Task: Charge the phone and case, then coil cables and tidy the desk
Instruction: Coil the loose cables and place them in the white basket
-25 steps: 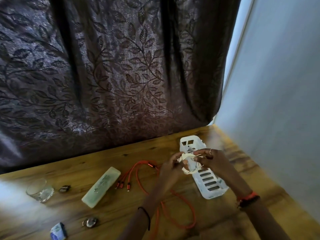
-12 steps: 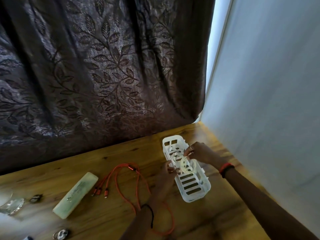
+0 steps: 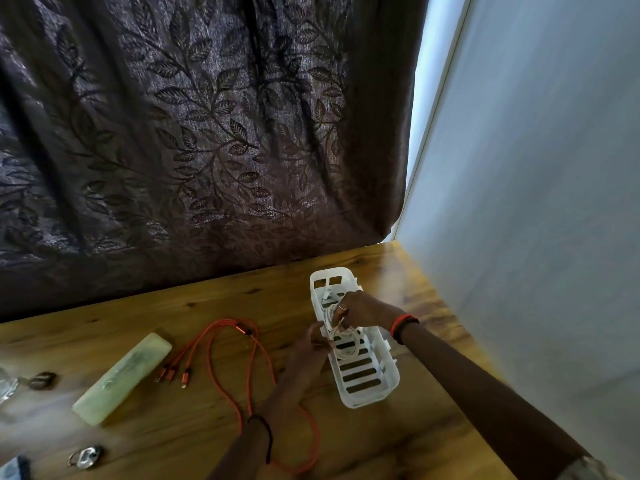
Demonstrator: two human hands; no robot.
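1. White cable [image 3: 348, 345]: coiled into a few small loops, held over the middle of the white slotted basket [image 3: 367, 398], lower loops at or just inside the rim; contact with the basket floor not discernible.
2. Left hand [image 3: 313, 344]: fingers curled, pinching the coil's near side at the basket's left wall.
3. Right hand [image 3: 360, 310]: fingers curled over the top of the coil, gripping it from above; ring on one finger, orange band at the wrist.
4. Handling, white cable: judged light, thin, limp yet springy; likely to unwind once released. Best held across all loops together, at the crossing point, never by a single strand or plug.
5. Orange cable [image 3: 244, 330]: multi-head, braided look, sprawled uncoiled on the desk [image 3: 415, 445] left of the basket, one loop passing under the left forearm. Judged soft and slightly grippy; best gathered from the splitter end, plugs kept together.
6. Basket: rigid plastic, probably light enough to skid if pushed sideways.
7. Pale green oblong box [image 3: 121, 377]: lying flat, well left of the orange cable.
8. Small metal item [image 3: 85, 457]: near the desk's front left corner; identity unclear.
9. Phone: none visible.
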